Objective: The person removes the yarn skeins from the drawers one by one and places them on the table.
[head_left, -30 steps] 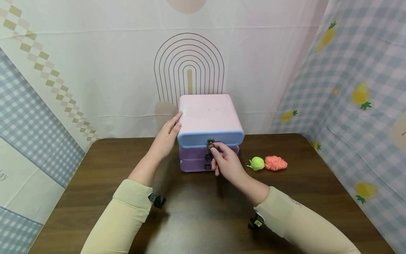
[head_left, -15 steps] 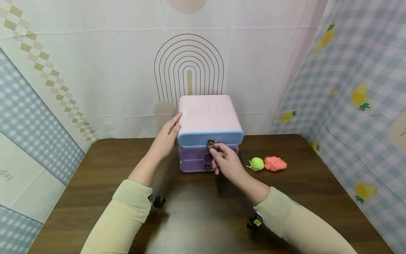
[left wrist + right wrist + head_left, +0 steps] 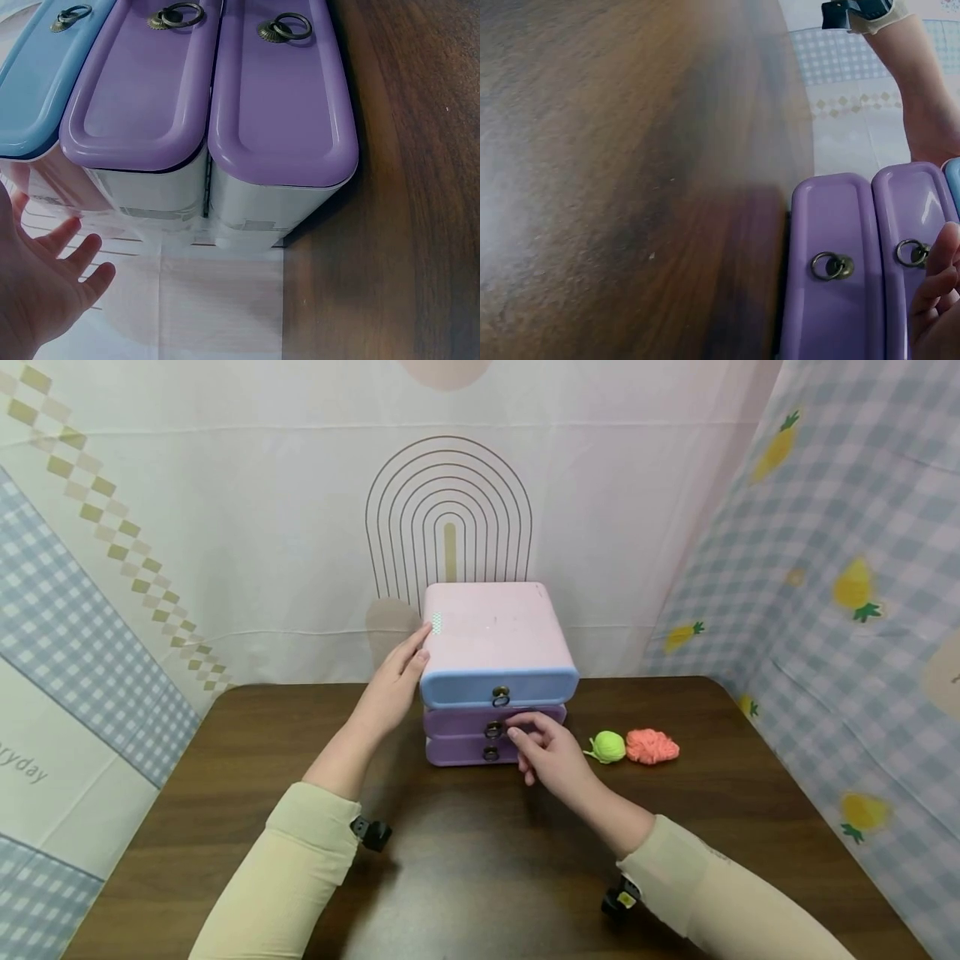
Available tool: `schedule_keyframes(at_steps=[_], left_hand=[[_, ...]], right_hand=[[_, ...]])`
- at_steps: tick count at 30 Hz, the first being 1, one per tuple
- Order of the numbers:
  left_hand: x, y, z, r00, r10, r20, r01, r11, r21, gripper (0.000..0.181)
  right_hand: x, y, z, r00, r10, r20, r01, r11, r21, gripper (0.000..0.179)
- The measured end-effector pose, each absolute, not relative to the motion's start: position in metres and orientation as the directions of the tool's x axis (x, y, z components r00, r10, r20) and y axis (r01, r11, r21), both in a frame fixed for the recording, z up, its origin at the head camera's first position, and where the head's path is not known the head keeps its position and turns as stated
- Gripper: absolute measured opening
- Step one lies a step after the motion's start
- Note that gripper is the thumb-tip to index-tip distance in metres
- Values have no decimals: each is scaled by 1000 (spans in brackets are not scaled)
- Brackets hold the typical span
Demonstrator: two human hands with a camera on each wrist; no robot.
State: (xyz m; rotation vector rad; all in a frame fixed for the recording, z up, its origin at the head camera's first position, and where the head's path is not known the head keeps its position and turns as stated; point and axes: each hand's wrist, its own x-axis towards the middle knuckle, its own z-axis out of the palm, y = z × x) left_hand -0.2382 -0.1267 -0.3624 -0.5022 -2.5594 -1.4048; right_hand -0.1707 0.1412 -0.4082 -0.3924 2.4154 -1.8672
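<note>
A stack of three small drawers stands at the table's back: a blue-fronted top drawer (image 3: 465,690) under a pink lid (image 3: 495,627), then a purple middle drawer (image 3: 453,723) and a purple bottom drawer (image 3: 457,752). Each front carries a bronze ring pull. My left hand (image 3: 390,689) rests its straight fingers against the stack's upper left side. My right hand (image 3: 551,752) is beside the middle ring pull (image 3: 493,729), thumb and forefinger slightly apart, holding nothing. The top ring pull (image 3: 500,697) hangs free. In the right wrist view, the right fingers (image 3: 937,285) partly cover the middle drawer.
A lime green yarn ball (image 3: 607,747) and a coral yarn bundle (image 3: 652,747) lie together right of the stack. The brown wooden table (image 3: 465,877) extends in front. Patterned cloth (image 3: 600,527) hangs behind and along both sides.
My right hand has let go of the top ring pull and moved down and slightly right to the middle one. My left hand stays where it was. The drawers look unmoved.
</note>
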Motion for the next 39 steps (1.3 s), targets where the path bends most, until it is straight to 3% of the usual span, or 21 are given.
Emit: schedule_keyframes(at_steps=[23,32,39], left_hand=[[-238,-124,-364,-927,210,311,375,490,787,52],[-237,-124,-362,-933,204,297,360,491,793,51],[-238,-126,-364,-931,193,309,364,487,794,51]], right_hand=[[-175,145,-440,-971,-236,45,-122,323,-939,26],[-165,139,-425,-965,-261,43,-111,253,-961,27],[-174,138,-443,-965,-260,39,-82,158,-984,30]])
